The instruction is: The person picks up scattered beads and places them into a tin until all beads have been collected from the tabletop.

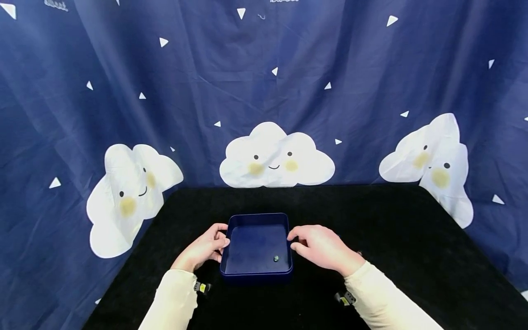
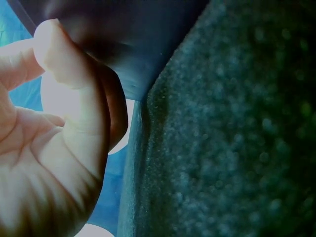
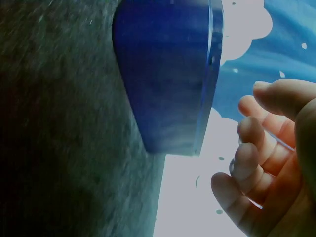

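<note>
A dark blue square box (image 1: 257, 245), open at the top, sits on the black surface between the two hands. Inside it, toward the near right corner, lies a small round green thing (image 1: 276, 258), too small to identify. My left hand (image 1: 208, 246) grips the box's left side, thumb at the rim and fingers curled along the outer wall. In the left wrist view those fingers (image 2: 69, 94) meet the box wall (image 2: 143, 44). Beside the right wall, my right hand (image 1: 319, 247) hovers with loosely bent fingers. The right wrist view shows a gap between the fingers (image 3: 249, 163) and the box (image 3: 163, 74).
A black cloth-covered table (image 1: 371, 220) extends around the box. Behind it hangs a dark blue curtain (image 1: 198, 82) printed with white clouds and triangles. Small wrist cameras (image 1: 202, 288) are strapped below both hands.
</note>
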### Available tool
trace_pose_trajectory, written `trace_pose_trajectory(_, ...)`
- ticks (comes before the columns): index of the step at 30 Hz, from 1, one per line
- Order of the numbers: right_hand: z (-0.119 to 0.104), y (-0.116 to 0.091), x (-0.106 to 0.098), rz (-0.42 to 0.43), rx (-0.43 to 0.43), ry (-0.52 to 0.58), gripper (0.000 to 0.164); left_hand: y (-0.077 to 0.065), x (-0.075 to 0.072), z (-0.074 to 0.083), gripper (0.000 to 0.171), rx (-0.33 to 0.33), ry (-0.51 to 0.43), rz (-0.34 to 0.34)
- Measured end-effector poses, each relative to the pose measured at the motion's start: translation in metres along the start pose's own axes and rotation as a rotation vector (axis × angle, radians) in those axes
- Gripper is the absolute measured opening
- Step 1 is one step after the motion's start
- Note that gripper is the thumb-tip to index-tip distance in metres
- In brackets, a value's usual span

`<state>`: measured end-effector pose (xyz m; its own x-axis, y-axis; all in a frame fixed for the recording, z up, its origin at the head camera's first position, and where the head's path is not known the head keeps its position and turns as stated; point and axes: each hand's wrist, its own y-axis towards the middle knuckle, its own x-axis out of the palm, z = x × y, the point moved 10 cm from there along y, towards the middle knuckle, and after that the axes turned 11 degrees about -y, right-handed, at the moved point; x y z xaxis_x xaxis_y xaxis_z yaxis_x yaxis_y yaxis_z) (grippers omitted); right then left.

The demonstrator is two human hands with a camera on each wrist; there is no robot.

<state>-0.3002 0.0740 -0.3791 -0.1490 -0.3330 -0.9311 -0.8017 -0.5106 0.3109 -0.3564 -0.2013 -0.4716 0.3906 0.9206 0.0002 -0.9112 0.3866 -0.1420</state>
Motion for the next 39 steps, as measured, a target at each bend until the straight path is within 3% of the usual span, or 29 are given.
trace_pose_trajectory(10, 0.052, -0.035, -0.021, 0.021, 0.111, 0.095, 0.016, -0.002, -0.002, -0.001, 0.054, -0.015, 0.005, -0.004)
trace_pose_trajectory(18, 0.096, -0.062, -0.033, 0.028, 0.175, 0.015, 0.016, 0.001, -0.002, 0.005, 0.053, 0.004, 0.024, 0.011)
trace_pose_trajectory(25, 0.123, -0.076, -0.021, -0.104, 0.202, 0.015, 0.016, 0.001, -0.001, 0.0, 0.052, -0.014, 0.029, 0.021)
trace_pose_trajectory(33, 0.136, -0.091, -0.005, -0.246, 0.187, 0.056, 0.02, 0.0, -0.001, 0.001, 0.053, -0.006, 0.022, 0.011)
trace_pose_trajectory(39, 0.139, -0.097, 0.007, -0.282, 0.17, 0.075, 0.026, 0.0, -0.002, 0.0, 0.054, -0.009, 0.012, 0.007)
